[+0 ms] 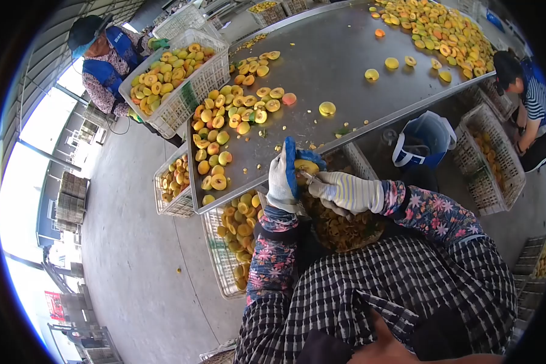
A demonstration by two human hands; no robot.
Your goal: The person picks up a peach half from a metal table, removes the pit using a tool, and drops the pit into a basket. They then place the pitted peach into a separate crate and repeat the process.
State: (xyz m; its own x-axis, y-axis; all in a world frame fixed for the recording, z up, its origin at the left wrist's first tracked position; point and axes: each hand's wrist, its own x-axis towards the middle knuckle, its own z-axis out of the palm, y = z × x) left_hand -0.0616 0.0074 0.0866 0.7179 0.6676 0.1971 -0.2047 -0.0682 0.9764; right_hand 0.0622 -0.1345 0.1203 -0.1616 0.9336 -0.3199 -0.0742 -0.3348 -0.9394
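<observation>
My left hand (283, 181), in a white glove with blue fingers, is closed round a yellow peach half (307, 165) at the table's near edge. My right hand (346, 192), in a striped knit glove, grips a small metal tool (310, 176) whose end meets the fruit. The tool's working end is mostly hidden, so its exact kind does not show. Below both hands is a container of brownish-yellow scraps (346, 232). Left of my left forearm stands a white crate (224, 280) with peach halves in it.
Peaches lie on the metal table (321, 67), with a large heap (443, 30) at the far right. A co-worker (106, 64) tilts a full crate (185, 100) at the left end. Another person (531, 103) bends near crates at right. A blue bucket (428, 138) stands below the edge.
</observation>
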